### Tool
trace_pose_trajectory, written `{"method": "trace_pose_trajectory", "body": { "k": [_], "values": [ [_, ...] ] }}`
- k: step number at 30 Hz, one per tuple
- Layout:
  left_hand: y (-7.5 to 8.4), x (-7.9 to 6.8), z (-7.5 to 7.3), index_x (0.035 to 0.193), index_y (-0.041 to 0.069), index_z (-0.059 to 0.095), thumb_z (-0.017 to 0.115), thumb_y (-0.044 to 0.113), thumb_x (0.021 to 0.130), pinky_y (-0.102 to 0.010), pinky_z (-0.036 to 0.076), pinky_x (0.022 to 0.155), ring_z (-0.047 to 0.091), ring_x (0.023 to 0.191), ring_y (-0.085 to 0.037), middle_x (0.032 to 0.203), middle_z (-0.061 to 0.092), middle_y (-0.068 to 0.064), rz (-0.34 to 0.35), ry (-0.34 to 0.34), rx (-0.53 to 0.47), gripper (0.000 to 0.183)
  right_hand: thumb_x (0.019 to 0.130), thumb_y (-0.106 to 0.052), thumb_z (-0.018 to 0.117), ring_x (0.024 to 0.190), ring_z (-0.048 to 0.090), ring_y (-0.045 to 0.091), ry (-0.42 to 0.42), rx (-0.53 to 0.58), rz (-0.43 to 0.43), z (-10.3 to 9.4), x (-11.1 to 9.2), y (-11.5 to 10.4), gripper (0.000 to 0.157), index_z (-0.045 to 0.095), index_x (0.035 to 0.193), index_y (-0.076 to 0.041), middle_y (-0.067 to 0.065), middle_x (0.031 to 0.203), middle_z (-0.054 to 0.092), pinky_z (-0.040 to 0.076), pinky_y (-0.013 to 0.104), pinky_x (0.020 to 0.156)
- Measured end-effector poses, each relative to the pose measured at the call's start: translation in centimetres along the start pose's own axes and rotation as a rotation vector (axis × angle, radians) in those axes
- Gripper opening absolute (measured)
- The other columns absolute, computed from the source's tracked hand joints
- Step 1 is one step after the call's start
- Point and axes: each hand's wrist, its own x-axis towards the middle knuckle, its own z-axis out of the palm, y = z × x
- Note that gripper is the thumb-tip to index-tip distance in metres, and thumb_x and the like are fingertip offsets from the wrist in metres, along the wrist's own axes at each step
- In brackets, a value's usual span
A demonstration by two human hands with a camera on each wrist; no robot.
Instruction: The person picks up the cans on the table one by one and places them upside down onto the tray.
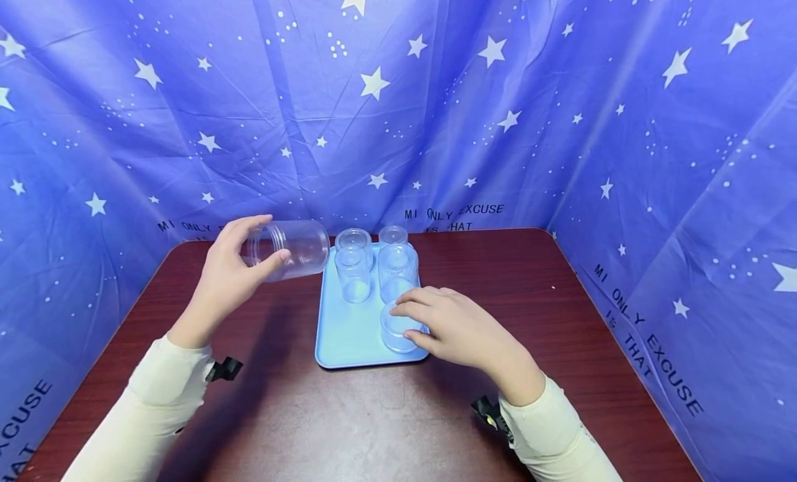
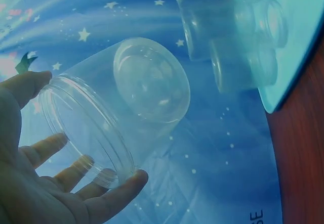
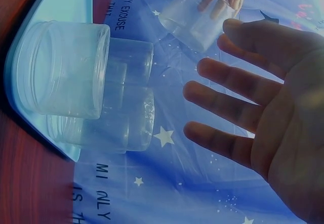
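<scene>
My left hand (image 1: 233, 264) holds a large clear plastic jar (image 1: 305, 247) by its threaded mouth. The jar lies sideways in the air at the tray's left, base pointing right; in the left wrist view, thumb and fingers spread around the rim (image 2: 91, 128). On the right side, my right hand (image 1: 461, 326) hovers by a short, wide clear jar (image 1: 398, 338) at the near right of a light blue tray (image 1: 349, 340). The right wrist view has these fingers (image 3: 228, 82) extended and apart from the short jar (image 3: 71, 72), whose threaded rim faces the tray.
Several other clear jars stand in two columns on the tray's far half, including a slim one (image 1: 355, 278) at left and a wider one (image 1: 398, 267) at right. The tray lies on a dark red-brown table (image 1: 498, 281). A blue star-printed curtain (image 1: 436, 143) encloses the table's back and sides.
</scene>
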Motion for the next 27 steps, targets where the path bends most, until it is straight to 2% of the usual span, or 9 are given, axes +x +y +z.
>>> {"method": "trace_pose_trajectory", "body": {
  "k": [2,5,9,12,16,21,27],
  "values": [
    [0.1,-0.2,0.1,0.139,0.015,0.062,0.086,0.028,0.082,-0.046,0.041,0.099,0.054,0.119,-0.028,0.138,0.059,-0.009,0.001,0.018,-0.015,0.063,0.093,-0.028,0.075,0.109,0.065,0.016,0.005,-0.004,-0.002,0.0,0.0,0.0,0.033,0.070,0.124,-0.018,-0.005,0.123,0.067,0.053,0.039,0.096],
    [0.4,-0.6,0.3,0.139,0.016,0.062,0.086,0.025,0.082,-0.032,0.040,0.097,0.055,0.118,-0.025,0.137,0.060,-0.008,0.013,0.038,-0.044,0.062,0.092,-0.027,0.076,0.109,0.065,0.016,0.015,-0.010,-0.005,0.0,0.1,0.1,0.032,0.070,0.123,-0.018,-0.005,0.122,0.067,0.053,0.039,0.095],
    [0.5,-1.2,0.6,0.139,0.018,0.063,0.086,0.019,0.083,-0.012,0.045,0.087,0.055,0.118,-0.017,0.136,0.060,-0.005,0.014,0.038,-0.100,0.060,0.092,-0.026,0.076,0.108,0.065,0.015,0.023,-0.008,-0.011,0.0,0.1,0.1,0.032,0.071,0.123,-0.017,-0.005,0.122,0.067,0.053,0.039,0.095],
    [0.5,-1.5,0.9,0.139,0.018,0.062,0.086,0.016,0.084,-0.011,0.050,0.080,0.053,0.117,-0.009,0.136,0.060,-0.001,0.008,0.038,-0.132,0.060,0.093,-0.027,0.076,0.109,0.065,0.016,0.017,-0.004,-0.009,0.0,0.1,0.1,0.032,0.071,0.123,-0.017,-0.005,0.122,0.067,0.053,0.039,0.095],
    [0.8,-1.9,1.3,0.140,0.018,0.062,0.085,0.011,0.084,-0.012,0.052,0.083,0.054,0.118,-0.003,0.136,0.059,0.001,0.011,0.044,-0.197,0.061,0.093,-0.027,0.076,0.109,0.065,0.016,0.011,-0.004,0.002,-0.2,0.1,0.1,0.032,0.071,0.123,-0.018,-0.005,0.122,0.067,0.053,0.039,0.095],
    [1.3,-2.5,1.7,0.141,0.014,0.060,0.083,0.001,0.083,-0.016,0.057,0.082,0.057,0.119,-0.009,0.138,0.056,-0.001,0.030,0.039,-0.327,0.064,0.092,-0.027,0.076,0.107,0.065,0.016,0.020,-0.012,-0.001,-0.2,-0.1,0.1,0.033,0.070,0.123,-0.018,-0.005,0.122,0.067,0.053,0.039,0.093],
    [1.6,-3.3,2.5,0.141,0.009,0.059,0.082,-0.005,0.081,-0.020,0.058,0.085,0.058,0.121,-0.012,0.142,0.054,-0.003,0.046,0.012,-0.418,0.065,0.091,-0.026,0.077,0.106,0.065,0.015,0.033,-0.020,-0.005,-0.2,-0.2,0.2,0.033,0.070,0.123,-0.018,-0.005,0.122,0.067,0.054,0.038,0.092]
  ]
}}
